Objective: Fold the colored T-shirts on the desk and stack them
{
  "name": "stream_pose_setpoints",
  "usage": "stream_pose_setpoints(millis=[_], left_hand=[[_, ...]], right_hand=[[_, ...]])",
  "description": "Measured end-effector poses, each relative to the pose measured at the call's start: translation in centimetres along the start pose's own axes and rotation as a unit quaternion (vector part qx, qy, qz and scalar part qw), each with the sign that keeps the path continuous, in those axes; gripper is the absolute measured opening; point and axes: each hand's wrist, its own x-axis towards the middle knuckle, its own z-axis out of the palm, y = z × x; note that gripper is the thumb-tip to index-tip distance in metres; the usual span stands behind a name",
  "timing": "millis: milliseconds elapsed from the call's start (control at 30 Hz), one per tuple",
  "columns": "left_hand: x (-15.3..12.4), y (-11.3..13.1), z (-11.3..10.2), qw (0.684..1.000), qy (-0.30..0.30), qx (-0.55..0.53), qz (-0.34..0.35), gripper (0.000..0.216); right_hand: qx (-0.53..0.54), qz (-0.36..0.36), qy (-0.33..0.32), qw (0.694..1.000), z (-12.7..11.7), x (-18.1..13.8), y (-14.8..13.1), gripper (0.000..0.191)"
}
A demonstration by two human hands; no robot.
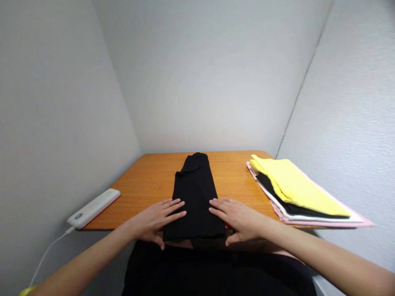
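- We have a folded black garment (pixel 196 189) laid lengthwise down the middle of the wooden table (pixel 151 176), its near end reaching just past the table's near edge.
- At its far end the cloth looks bunched and narrower, and a small fold sticks out on the left side.
- Our left hand (pixel 156 220) lies palm down at the garment's near left edge, fingers spread and resting on the cloth, thumb apart; it grips nothing.
- Our right hand (pixel 237 218) mirrors it at the near right edge, fingertips on the cloth, palm down and spread wide, with nothing clasped.
- Well to the right of the garment we see a stack of folded cloths: yellow cloth (pixel 293 187) on top, then black cloth (pixel 268 186), white cloth (pixel 317 218) and pink cloth (pixel 367 223) lowest.
- On the table's left edge sits a white power bank (pixel 94 208), a white cable (pixel 46 253) running down from its near end.
- Below the table edge, black clothing (pixel 216 271) covers our lap.
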Motion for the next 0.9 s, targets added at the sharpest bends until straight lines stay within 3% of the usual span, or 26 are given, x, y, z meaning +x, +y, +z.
stream_pose_setpoints(millis=[200,367,433,500,633,767,900], left_hand=[[-0.3,0.6,1.4,0.999,0.040,0.027,-0.012,0.071],[-1.1,2.8,0.4,0.992,0.109,-0.069,-0.012,0.029],[-1.2,4.3,0.3,0.980,0.153,-0.125,-0.032,0.019],[-1.3,5.8,0.3,0.962,0.207,-0.164,-0.069,0.024],[-0.9,7.8,-0.4,0.903,0.299,-0.257,-0.170,0.038],[1.2,5.6,-3.1,0.847,0.327,-0.332,-0.257,0.035],[5.0,-1.3,-4.7,0.846,0.350,-0.287,-0.283,0.036]], right_hand=[[-0.058,0.041,0.029,0.997,2.7,0.4,-1.3,0.069],[0.064,0.058,0.105,0.991,1.5,-1.9,-3.4,0.050],[0.163,0.072,0.133,0.975,0.5,-3.1,-4.8,0.037],[0.255,0.101,0.151,0.950,-0.7,-4.0,-6.1,0.027],[0.371,0.183,0.208,0.887,-2.5,-4.1,-7.0,0.035],[0.422,0.190,0.277,0.842,-3.8,-1.0,-3.7,0.038],[0.352,0.234,0.341,0.840,-3.6,5.0,3.1,0.044]])
